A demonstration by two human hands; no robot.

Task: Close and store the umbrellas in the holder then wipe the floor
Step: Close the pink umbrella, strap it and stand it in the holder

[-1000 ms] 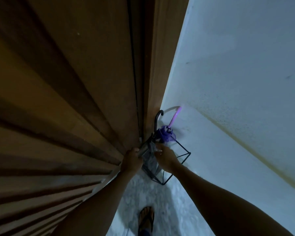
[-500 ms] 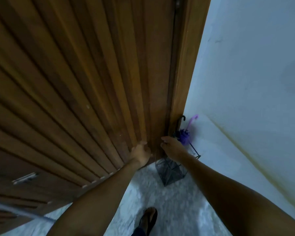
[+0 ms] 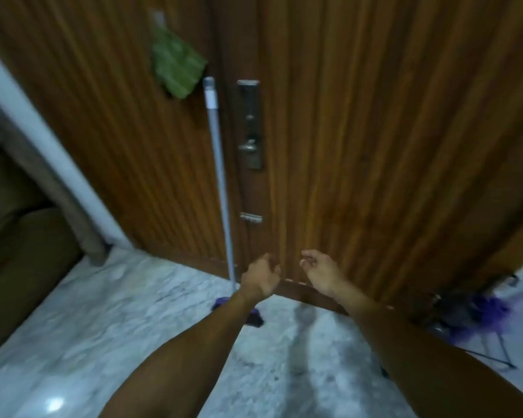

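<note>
The black wire umbrella holder (image 3: pixel 492 348) stands on the floor at the far right by the door, blurred, with a purple umbrella (image 3: pixel 492 309) and a dark one (image 3: pixel 453 300) in it. A mop leans against the wooden door: its grey handle (image 3: pixel 219 176) runs down to a purple head (image 3: pixel 221 301) partly hidden behind my left forearm. My left hand (image 3: pixel 258 277) and my right hand (image 3: pixel 322 271) hover side by side in front of the door's bottom edge, both empty with loosely curled fingers. My left hand is just right of the mop handle.
A green cloth (image 3: pixel 175 67) hangs on the door above a metal lock plate (image 3: pixel 249 125). A brown sofa (image 3: pixel 15 251) and a curtain (image 3: pixel 58 188) fill the left side. The marble floor (image 3: pixel 103 327) stretches below, with a dark shadow in the middle.
The view has swung left, away from the corner. Both hands let go of the umbrellas in the holder and now hang free in front of the door; the mop has come into view.
</note>
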